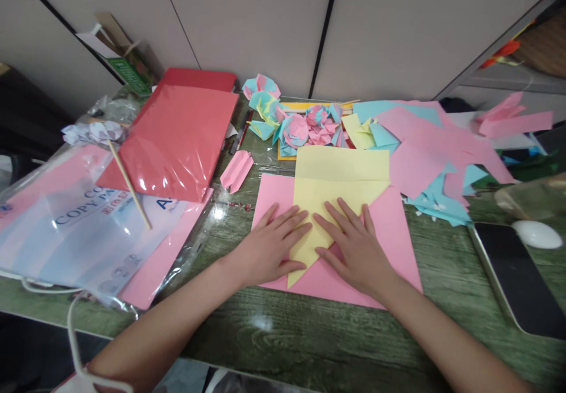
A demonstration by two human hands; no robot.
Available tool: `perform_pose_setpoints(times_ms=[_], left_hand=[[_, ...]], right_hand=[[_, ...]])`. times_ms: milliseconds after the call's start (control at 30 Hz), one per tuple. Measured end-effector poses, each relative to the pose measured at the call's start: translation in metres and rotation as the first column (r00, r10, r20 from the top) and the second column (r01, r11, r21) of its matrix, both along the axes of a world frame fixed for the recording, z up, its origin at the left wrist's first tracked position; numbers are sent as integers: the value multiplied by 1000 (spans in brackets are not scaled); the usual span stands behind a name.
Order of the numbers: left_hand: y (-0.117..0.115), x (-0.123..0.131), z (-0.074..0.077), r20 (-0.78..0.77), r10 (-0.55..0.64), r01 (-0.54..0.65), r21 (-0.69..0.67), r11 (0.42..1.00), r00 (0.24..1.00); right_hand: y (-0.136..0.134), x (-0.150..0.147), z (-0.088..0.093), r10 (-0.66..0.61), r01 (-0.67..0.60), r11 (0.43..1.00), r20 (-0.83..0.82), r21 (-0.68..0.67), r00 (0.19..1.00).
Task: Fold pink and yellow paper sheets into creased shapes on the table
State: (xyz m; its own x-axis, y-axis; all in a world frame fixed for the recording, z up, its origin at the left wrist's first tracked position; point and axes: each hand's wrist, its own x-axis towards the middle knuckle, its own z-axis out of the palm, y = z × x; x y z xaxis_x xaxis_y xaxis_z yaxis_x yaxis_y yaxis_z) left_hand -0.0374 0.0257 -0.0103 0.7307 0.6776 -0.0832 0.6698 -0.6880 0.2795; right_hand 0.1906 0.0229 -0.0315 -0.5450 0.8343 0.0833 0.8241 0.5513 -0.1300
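Note:
A yellow paper sheet [340, 174] lies on a pink sheet [393, 228] on the green wood-grain table [309, 334]. The yellow sheet's lower corners are folded in to a point. My left hand [269, 245] lies flat with fingers stretched out, pressing the left fold. My right hand [354, 242] lies flat the same way on the right fold. Neither hand holds anything.
A red paper pack [177, 139] and a copy-paper pack [66, 216] with a wooden stick [130, 186] lie at left. Folded pink and blue paper flowers [300, 124] sit at the back, loose pink and blue sheets [433, 151] at right, a phone [517, 275] at the right edge.

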Motion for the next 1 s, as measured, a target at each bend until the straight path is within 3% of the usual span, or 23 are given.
perform_pose_setpoints(times_ms=[1000], left_hand=[[1,-9,-1,-22,-44,43,-58,997,999]], right_hand=[[-1,-1,1,-18,18,1000,15,-7,1000]])
